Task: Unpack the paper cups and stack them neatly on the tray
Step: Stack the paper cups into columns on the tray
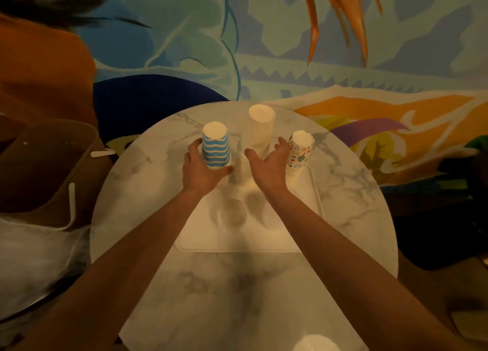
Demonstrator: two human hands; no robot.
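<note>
Three upside-down stacks of paper cups stand at the far end of a white tray [237, 241]. The blue-and-white striped stack [215, 148] is on the left, a plain white stack [258, 130] in the middle further back, and a stack with colourful small prints [299, 152] on the right. My left hand [202, 169] curls round the base of the striped stack, thumb at the front. My right hand [269, 163] lies beside the printed stack, fingers straight and touching its left side, thumb spread out.
The tray lies on a round marble-patterned table [351, 192]. A brown paper bag [50, 171] stands open at the left, with clear plastic wrapping [34, 258] below it. A painted wall rises behind the table. A pale round shape [315, 344] shows at the near edge.
</note>
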